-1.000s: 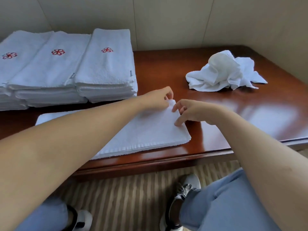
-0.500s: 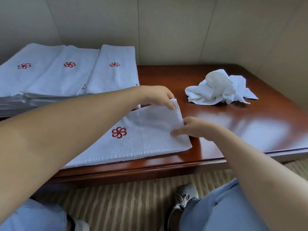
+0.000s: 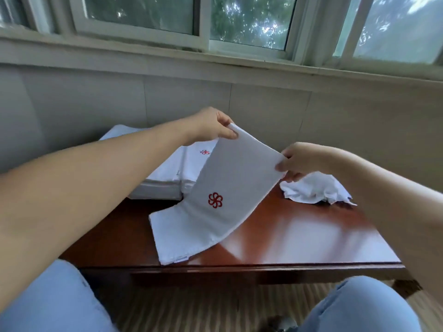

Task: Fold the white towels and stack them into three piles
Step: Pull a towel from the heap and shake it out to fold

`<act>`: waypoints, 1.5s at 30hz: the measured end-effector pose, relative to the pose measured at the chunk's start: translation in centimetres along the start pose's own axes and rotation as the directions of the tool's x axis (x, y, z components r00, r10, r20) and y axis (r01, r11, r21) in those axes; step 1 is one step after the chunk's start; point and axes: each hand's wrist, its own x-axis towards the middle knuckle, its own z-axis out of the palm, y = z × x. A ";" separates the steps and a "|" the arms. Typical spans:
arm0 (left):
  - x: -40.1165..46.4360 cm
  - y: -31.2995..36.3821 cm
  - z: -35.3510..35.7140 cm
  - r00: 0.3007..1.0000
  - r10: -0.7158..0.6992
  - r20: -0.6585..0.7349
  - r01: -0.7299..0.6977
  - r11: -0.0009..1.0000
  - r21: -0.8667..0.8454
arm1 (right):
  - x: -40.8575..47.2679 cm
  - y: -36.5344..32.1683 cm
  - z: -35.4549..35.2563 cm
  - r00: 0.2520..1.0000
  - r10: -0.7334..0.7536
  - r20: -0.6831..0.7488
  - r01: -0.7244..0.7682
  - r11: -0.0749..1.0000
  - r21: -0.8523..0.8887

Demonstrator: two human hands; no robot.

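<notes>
**Folded towel lifted by two corners**

White folded towel [image 3: 230, 185], red flower logo [image 3: 215, 200] facing up, raised at far end, near end still lying on counter [image 3: 299, 240]. Left hand [image 3: 211, 127] pinching far-left corner, right hand [image 3: 302, 159] pinching far-right corner. Stacked folded towels [image 3: 167, 173] behind at left, same logo. Crumpled towel [image 3: 314, 188] at right. Glossy reddish-brown wood counter, beige wall, windows [image 3: 239, 17] above, striped floor [image 3: 215, 307] below.

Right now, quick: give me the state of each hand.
Left hand: pinches the far corner of the folded towel, lifted off the table.
Right hand: pinches the same towel's other raised corner.
</notes>
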 end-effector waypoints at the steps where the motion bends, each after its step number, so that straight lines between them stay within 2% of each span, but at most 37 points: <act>1: -0.7 0.3 -1.4 0.999 0.002 -0.044 -0.003 1.000 -0.025 | -0.3 -1.6 -0.8 0.999 -0.018 -0.034 0.018 1.000 -0.011; 3: -2.1 0.9 -4.0 0.989 0.003 -0.146 -0.012 0.998 -0.060 | -0.9 -5.0 -2.3 0.993 -0.039 -0.109 0.032 0.997 -0.065; 7: -4.4 1.9 -8.7 0.943 -0.021 -0.333 0.032 0.999 0.027 | -2.4 -11.3 -4.3 0.966 -0.088 -0.243 0.065 0.993 -0.098; 10: -6.0 2.8 -11.4 0.918 -0.039 -0.395 0.057 0.998 0.033 | -3.2 -15.1 -4.9 0.956 -0.104 -0.274 0.133 0.987 0.092; 14: -8.3 3.4 -14.2 0.911 -0.092 -0.402 0.027 0.986 -0.164 | -4.2 -18.9 -4.8 0.956 -0.119 -0.269 0.234 0.862 0.450; 18: -10.2 3.5 -16.7 0.869 -0.097 -0.486 -0.061 0.952 -0.300 | -4.3 -21.8 -4.7 0.919 -0.184 -0.349 0.366 0.728 0.580; 25: -11.2 3.6 -20.1 0.771 -0.069 -0.633 -0.212 0.909 -0.358 | -2.7 -25.7 -4.0 0.821 -0.264 -0.506 0.558 0.559 0.613; 38: -11.2 -1.8 -27.5 0.639 -0.105 -0.762 -0.216 0.927 -0.308 | 3.4 -34.6 -1.3 0.813 -0.362 -0.455 0.579 0.430 0.693; 45: -8.0 -5.3 -31.7 0.576 -0.109 -0.810 -0.223 0.932 -0.284 | 9.3 -39.4 -0.9 0.800 -0.393 -0.453 0.590 0.386 0.709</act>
